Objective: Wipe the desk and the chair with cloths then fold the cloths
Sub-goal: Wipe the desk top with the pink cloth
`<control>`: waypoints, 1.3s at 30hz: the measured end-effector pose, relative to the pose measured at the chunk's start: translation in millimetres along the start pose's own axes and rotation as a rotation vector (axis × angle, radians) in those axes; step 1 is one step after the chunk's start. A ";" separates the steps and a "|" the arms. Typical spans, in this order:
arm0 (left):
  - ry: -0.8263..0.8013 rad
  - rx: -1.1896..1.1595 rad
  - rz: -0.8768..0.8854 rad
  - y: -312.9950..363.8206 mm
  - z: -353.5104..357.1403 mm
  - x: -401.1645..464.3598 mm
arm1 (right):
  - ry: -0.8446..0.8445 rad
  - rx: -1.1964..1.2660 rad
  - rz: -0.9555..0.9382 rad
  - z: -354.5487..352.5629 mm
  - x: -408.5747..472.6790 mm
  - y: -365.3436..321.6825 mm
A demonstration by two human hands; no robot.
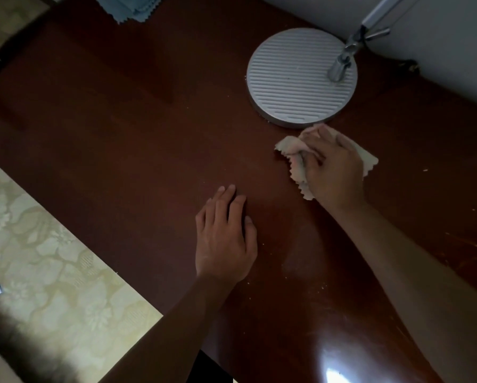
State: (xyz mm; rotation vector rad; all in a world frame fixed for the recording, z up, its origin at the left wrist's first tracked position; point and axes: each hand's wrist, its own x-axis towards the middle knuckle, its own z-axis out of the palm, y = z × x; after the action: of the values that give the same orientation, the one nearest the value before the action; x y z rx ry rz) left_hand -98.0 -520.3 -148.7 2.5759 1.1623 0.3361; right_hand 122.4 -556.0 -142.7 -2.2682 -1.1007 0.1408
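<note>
Right hand (332, 168) grips a bunched pale cloth (296, 164) against the desk (121, 134); left hand (225, 233) rests flat beside it, fingers straight. The cloth looks light, soft and limp; best gathered mid-fabric under the palm.

2 cloths: pink (296, 164), blue (126, 8); 1 lamp base (295, 78); 2 hands: left (226, 239), right (334, 170).
</note>
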 end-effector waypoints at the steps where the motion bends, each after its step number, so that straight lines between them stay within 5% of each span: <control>1: 0.000 0.002 0.003 -0.3 0.2 0.6 | 0.004 -0.003 0.008 -0.7 -10.0 -1.3; 6: 0.003 0.011 0.012 0.0 -0.2 -0.2 | 0.042 -0.026 -0.114 -13.8 -93.8 -6.6; 13: -0.001 -0.042 0.001 2.3 -3.6 3.7 | 0.030 -0.040 -0.083 1.2 2.8 1.6; 20: 0.036 -0.282 -0.015 -8.7 -6.8 -0.3 | -0.126 -0.063 -0.342 7.0 -154.0 -47.2; 23: -0.029 -0.272 0.127 -30.8 -18.5 -5.6 | -0.195 -0.133 -0.470 -3.8 -159.1 -31.5; 26: -0.073 -0.162 0.328 -65.6 -29.6 -19.0 | -0.142 -0.201 -0.356 -6.0 -112.0 -18.9; 30: -0.063 -0.083 0.344 -81.1 -35.6 -30.2 | -0.019 -0.265 -0.170 11.7 -87.0 -31.9; 35: -0.067 -0.092 0.341 -82.1 -34.4 -31.2 | -0.061 -0.213 -0.217 30.2 -181.6 -86.0; 39: -0.087 -0.105 0.344 -82.6 -35.4 -31.0 | -0.103 -0.296 -0.180 5.3 -214.7 -61.2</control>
State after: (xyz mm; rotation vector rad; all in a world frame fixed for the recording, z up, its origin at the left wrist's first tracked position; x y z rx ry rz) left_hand -186.5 -485.8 -148.2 2.6619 0.6507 0.3444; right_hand -60.4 -684.2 -147.0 -2.4250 -1.4559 0.0226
